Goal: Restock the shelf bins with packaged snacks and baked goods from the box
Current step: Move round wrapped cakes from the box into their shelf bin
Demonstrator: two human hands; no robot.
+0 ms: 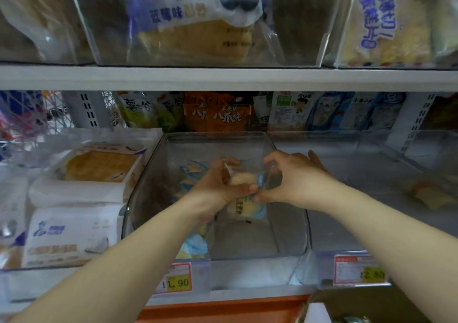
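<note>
Both hands reach into the clear plastic shelf bin (290, 226) in the middle of the lower shelf. My left hand (218, 183) and my right hand (295, 178) grip one small clear-wrapped pale bun packet (244, 180) with a blue label, held over the bin. Under it another pale packet (247, 208) stands in the bin. More blue-and-yellow packets (192, 245) lie along the bin's left side. A corner of the cardboard box (371, 305) shows at the bottom right.
White cake packs (74, 233) fill the bin to the left. The bin to the right (359, 191) holds one yellow packet (428, 196). Price tags (177, 279) line the shelf edge. An upper shelf (223, 77) with bread bins hangs close overhead.
</note>
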